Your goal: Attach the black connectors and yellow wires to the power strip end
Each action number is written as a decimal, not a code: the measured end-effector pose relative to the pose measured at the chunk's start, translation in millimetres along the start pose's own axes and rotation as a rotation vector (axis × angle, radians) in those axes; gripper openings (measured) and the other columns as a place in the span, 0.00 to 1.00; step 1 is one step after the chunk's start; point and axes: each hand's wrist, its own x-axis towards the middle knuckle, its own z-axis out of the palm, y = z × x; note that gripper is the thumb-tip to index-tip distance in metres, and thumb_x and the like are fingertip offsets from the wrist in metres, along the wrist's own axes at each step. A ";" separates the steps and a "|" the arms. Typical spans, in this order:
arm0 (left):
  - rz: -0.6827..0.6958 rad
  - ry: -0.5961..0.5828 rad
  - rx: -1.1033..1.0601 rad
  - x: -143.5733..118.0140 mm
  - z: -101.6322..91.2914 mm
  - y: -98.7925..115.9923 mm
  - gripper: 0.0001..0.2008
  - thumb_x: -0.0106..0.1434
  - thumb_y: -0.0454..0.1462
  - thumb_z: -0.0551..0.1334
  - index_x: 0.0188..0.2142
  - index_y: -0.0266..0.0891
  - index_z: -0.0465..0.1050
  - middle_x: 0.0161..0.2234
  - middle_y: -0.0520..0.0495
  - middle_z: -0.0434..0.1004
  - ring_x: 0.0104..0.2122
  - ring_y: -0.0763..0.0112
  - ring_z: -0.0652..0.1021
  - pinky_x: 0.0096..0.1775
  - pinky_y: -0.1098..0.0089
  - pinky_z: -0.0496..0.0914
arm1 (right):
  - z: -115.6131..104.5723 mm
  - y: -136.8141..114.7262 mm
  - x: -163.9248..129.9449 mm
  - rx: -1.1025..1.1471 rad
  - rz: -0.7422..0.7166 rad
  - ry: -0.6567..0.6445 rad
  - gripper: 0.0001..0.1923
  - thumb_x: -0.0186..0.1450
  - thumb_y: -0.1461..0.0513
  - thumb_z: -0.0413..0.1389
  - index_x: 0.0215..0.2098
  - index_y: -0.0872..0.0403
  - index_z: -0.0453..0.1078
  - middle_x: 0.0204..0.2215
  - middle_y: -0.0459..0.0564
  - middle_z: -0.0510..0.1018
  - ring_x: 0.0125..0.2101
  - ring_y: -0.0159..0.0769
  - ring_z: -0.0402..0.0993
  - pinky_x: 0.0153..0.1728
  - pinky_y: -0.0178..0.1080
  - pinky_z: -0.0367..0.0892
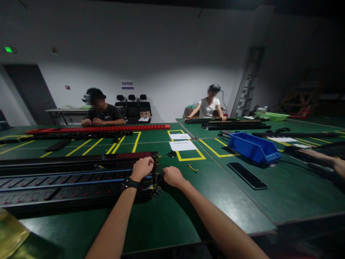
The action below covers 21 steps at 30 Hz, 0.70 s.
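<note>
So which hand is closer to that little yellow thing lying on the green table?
The right hand, probably. It sits at the end of the black power strips, on the side nearest the small yellow piece. The left hand rests on top of the strips, farther away.

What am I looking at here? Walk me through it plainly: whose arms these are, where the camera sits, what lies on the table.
There is one picture, from a camera worn on a person's head, looking down at their own bare arms. The left hand, with a black wristwatch, and the right hand are both curled at the end of a long black power strip lying on the green table. What the hands hold is hidden. Nearby lie a blue plastic bin, white paper sheets and a flat black panel. Two other people sit working at the far tables.
</note>
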 end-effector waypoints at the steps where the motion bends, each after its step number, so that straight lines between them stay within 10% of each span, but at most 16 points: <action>1: 0.003 0.000 0.000 0.2 0.0 -0.3 0.13 0.63 0.37 0.56 0.41 0.48 0.79 0.42 0.48 0.85 0.44 0.60 0.82 0.43 0.68 0.72 | -1.0 1.0 0.7 0.004 0.004 0.003 0.16 0.67 0.65 0.49 0.41 0.52 0.79 0.41 0.58 0.83 0.43 0.45 0.80 0.40 0.39 0.67; 13: 0.019 -0.010 -0.009 1.8 -0.4 -2.5 0.14 0.64 0.37 0.55 0.42 0.48 0.79 0.43 0.48 0.84 0.44 0.59 0.81 0.44 0.65 0.72 | -28.3 70.2 0.7 -0.032 0.461 0.277 0.16 0.74 0.58 0.44 0.49 0.54 0.72 0.47 0.60 0.77 0.44 0.44 0.78 0.39 0.39 0.68; 21: -0.004 -0.024 0.001 0.6 -3.6 -0.4 0.14 0.64 0.38 0.55 0.43 0.49 0.79 0.43 0.48 0.84 0.46 0.58 0.81 0.45 0.65 0.71 | -19.6 93.5 0.0 -0.004 0.546 0.166 0.17 0.70 0.58 0.51 0.51 0.57 0.73 0.47 0.65 0.77 0.49 0.53 0.76 0.43 0.46 0.71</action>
